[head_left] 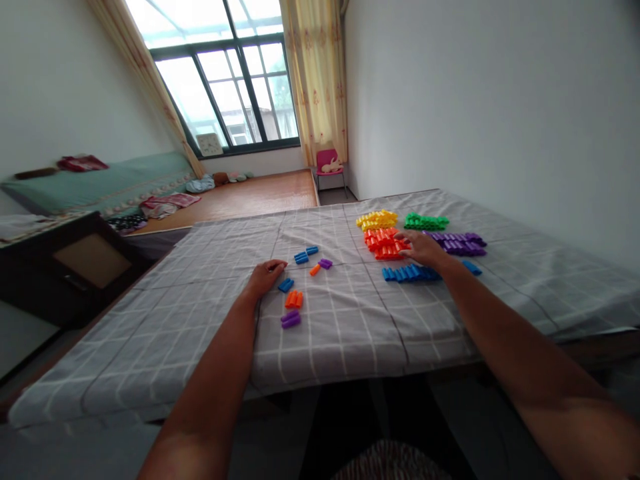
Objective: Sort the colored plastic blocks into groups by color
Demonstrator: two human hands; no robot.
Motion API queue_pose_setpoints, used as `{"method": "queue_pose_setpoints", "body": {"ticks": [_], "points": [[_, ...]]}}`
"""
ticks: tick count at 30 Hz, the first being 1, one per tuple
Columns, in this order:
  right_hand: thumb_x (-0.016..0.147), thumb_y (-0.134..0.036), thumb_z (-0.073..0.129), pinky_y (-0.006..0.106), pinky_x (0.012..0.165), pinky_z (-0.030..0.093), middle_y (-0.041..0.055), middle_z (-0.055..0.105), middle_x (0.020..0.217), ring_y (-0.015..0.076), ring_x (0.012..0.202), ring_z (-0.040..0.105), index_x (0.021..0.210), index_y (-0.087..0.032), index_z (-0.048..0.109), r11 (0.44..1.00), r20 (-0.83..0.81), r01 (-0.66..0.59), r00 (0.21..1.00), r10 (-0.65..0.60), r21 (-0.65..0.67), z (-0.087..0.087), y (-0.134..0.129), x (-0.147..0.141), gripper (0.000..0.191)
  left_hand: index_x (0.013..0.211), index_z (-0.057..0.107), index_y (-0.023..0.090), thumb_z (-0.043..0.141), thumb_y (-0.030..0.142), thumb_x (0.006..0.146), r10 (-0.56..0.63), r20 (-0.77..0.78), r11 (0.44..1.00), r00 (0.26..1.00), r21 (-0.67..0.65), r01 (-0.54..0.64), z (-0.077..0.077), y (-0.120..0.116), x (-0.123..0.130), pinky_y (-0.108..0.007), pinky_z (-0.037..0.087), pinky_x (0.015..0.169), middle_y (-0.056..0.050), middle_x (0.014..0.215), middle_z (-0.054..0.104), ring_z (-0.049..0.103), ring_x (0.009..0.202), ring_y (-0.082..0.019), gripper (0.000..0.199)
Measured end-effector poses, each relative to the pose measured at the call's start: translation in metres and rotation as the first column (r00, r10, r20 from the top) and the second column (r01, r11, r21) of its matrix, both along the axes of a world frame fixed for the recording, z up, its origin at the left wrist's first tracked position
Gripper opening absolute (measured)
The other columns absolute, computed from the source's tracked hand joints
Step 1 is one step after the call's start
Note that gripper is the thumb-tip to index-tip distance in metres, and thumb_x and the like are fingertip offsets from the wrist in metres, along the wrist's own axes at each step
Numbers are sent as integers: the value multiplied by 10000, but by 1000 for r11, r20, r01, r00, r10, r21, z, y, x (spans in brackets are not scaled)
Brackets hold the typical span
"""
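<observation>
My left hand [267,278] rests on the grey checked cloth [210,333] with its fingers curled in; whatever they may hold is hidden. Close to it lie small plastic tube-like pieces: a blue pair [286,285], an orange group [294,299], a purple pair [291,320], more blue pieces [301,257], a single orange piece [315,270] and another purple pair [325,264]. At the right, my right hand [425,249] reaches over the orange-red rows [383,244], thumb and fingers apart at their right end. Its wrist partly covers the blue row [407,273] and purple rows [463,243].
Yellow rows [377,219] and green rows [426,222] lie farther back on the cloth. A white wall [490,100] borders the right side. Beyond the cloth are a wooden platform [270,190], a pink chair [327,160] and a dark cabinet [75,267] at the left.
</observation>
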State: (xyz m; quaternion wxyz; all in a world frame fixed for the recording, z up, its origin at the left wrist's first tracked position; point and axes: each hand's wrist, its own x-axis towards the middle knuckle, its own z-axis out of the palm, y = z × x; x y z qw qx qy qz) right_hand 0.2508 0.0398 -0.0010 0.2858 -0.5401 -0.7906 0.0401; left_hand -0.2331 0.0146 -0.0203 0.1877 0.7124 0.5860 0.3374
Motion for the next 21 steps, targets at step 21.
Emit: {"method": "queue_pose_setpoints", "body": {"ticks": [21], "points": [[900, -416, 598, 339, 841, 446, 129, 686, 1026, 235, 949, 639, 1096, -148, 669, 800, 235, -588, 767, 598, -118, 13, -82, -260, 339, 968, 741, 174, 494, 368, 848, -38, -88, 998, 995, 45, 42, -1, 0, 4, -298, 505, 878, -62, 1006, 755, 680, 962, -204, 337]]}}
